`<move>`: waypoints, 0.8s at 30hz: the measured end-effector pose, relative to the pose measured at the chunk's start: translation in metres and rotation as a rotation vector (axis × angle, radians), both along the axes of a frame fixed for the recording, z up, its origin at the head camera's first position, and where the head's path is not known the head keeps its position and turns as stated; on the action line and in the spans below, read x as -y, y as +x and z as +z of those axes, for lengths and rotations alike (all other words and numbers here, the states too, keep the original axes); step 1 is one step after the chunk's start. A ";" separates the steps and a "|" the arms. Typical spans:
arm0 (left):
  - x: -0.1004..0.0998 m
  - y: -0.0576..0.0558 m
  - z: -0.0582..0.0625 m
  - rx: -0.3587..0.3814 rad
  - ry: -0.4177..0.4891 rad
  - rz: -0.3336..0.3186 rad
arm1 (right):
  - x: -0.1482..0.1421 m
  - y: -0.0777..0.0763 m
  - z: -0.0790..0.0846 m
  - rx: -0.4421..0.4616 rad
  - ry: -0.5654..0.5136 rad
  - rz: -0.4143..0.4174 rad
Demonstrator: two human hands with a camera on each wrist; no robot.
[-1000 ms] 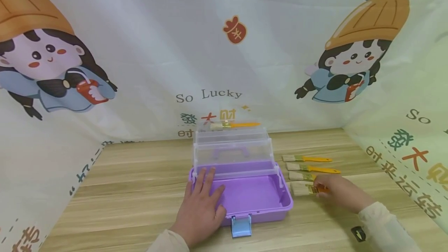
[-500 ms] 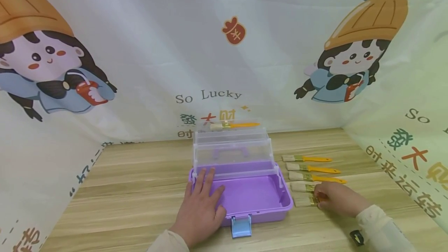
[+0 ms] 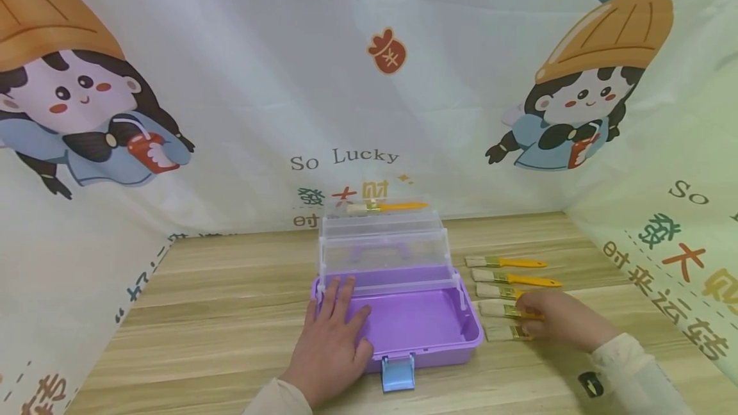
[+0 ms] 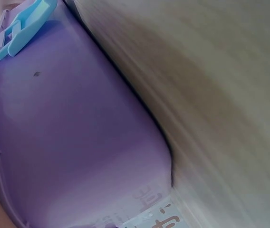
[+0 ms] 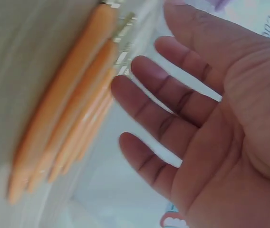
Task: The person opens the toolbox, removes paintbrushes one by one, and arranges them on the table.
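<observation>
Several paintbrushes with yellow-orange handles lie in a row on the table, right of a purple plastic box. The nearest paintbrush (image 3: 499, 333) and the one behind it (image 3: 498, 309) show their pale bristles, while my right hand (image 3: 562, 319) covers part of their handles. In the right wrist view, my right hand's fingers (image 5: 147, 107) are spread and loosely bent, apart from the orange handles (image 5: 68, 99). My left hand (image 3: 331, 351) rests with extended fingers across the left side of the purple box (image 3: 476, 332), whose blue latch (image 3: 398, 373) hangs down in front.
The box's raised clear trays (image 3: 383, 255) stand above its back part. Another paintbrush (image 3: 398, 207) lies at the top of them. A small black object (image 3: 590, 384) is near the right sleeve. Printed cloth (image 3: 369, 101) surrounds the wooden table (image 3: 219, 312).
The nearest paintbrush came forward, apart from the one behind it. My right hand has since let go of it and shifted slightly back. The left hand stayed on the box.
</observation>
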State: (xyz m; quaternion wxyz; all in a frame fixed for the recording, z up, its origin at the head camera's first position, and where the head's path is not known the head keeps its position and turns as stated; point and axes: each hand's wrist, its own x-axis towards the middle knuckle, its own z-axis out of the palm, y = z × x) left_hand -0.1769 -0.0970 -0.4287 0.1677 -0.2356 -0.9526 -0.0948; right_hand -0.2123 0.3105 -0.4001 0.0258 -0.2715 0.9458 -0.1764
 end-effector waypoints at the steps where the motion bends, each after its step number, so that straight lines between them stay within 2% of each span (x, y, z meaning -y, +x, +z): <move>1: 0.000 0.000 0.000 0.002 -0.002 0.001 | 0.001 0.000 0.003 -0.015 0.002 -0.003; 8: -0.001 0.000 0.002 0.008 -0.010 0.000 | 0.013 -0.012 0.029 -0.056 -0.051 -0.017; 15: -0.001 0.000 0.000 -0.009 0.003 -0.004 | 0.043 -0.033 0.060 -0.197 -0.081 0.001; 24: 0.001 0.000 -0.001 0.000 0.000 0.002 | 0.093 -0.065 0.093 -0.211 -0.121 0.059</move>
